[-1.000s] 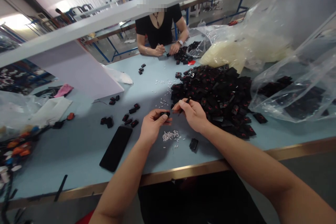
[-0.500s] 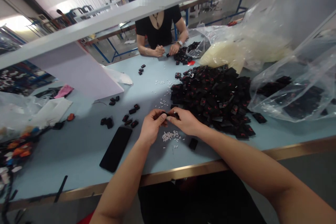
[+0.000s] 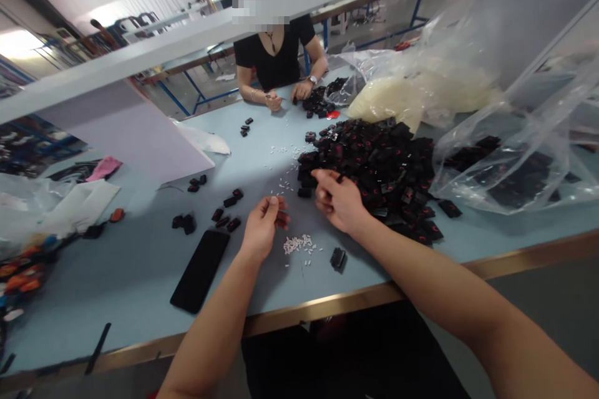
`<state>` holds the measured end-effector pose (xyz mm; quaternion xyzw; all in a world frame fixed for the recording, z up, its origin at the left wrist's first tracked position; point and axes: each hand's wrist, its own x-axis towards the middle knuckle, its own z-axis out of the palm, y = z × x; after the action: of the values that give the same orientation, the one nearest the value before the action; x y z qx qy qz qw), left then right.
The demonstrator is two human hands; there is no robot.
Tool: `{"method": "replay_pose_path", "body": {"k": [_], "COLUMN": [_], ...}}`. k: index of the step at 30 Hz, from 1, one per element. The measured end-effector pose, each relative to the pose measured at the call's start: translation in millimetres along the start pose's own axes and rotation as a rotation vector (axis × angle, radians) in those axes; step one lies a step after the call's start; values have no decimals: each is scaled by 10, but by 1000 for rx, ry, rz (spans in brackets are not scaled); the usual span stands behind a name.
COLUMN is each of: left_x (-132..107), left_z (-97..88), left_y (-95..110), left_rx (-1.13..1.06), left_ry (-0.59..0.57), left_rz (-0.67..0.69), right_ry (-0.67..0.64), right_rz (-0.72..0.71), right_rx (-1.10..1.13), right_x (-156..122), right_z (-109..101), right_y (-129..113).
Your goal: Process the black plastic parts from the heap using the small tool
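Note:
My left hand [image 3: 262, 227] hovers over the table with its fingers loosely curled and apart, and nothing shows in it. To its right, my right hand [image 3: 340, 202] reaches to the left edge of a big pile of black plastic parts [image 3: 374, 149] with red marks. Its fingers are closed around a small dark thing that is mostly hidden. Below and between the hands lies a little heap of small white pins [image 3: 297, 244]. A single black part [image 3: 337, 259] rests near the table's front edge, below my right hand.
A black phone [image 3: 200, 271] lies left of my left forearm, with several black parts [image 3: 229, 201] behind it. Clear plastic bags [image 3: 515, 168] stand at the right. Across the table [image 3: 140, 280] sits a co-worker [image 3: 276, 62] handling black parts. A white panel [image 3: 140, 131] stands at the left.
My hands were together at a black part. They have moved apart: the right went up and right to the pile, the left drew slightly left and its fingers loosened. The view shifted slightly.

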<state>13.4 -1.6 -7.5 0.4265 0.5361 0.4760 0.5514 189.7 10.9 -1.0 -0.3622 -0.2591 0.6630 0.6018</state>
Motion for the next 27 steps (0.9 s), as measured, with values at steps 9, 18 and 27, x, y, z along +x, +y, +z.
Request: {"method": "replay_pose_path", "body": {"k": [9, 18, 27], "left_x": [18, 170, 352], "left_z": [-13, -379, -756], "left_y": [7, 194, 111], "left_rx": [50, 552, 1557], "left_ry": [4, 101, 460], "left_rz": [18, 132, 130], "right_ry": [-113, -71, -116], "right_rz": [114, 96, 55], "right_rx": [-158, -195, -305], "right_x": [-77, -48, -97], "right_z": [43, 2, 19], "right_y": [46, 11, 36]}}
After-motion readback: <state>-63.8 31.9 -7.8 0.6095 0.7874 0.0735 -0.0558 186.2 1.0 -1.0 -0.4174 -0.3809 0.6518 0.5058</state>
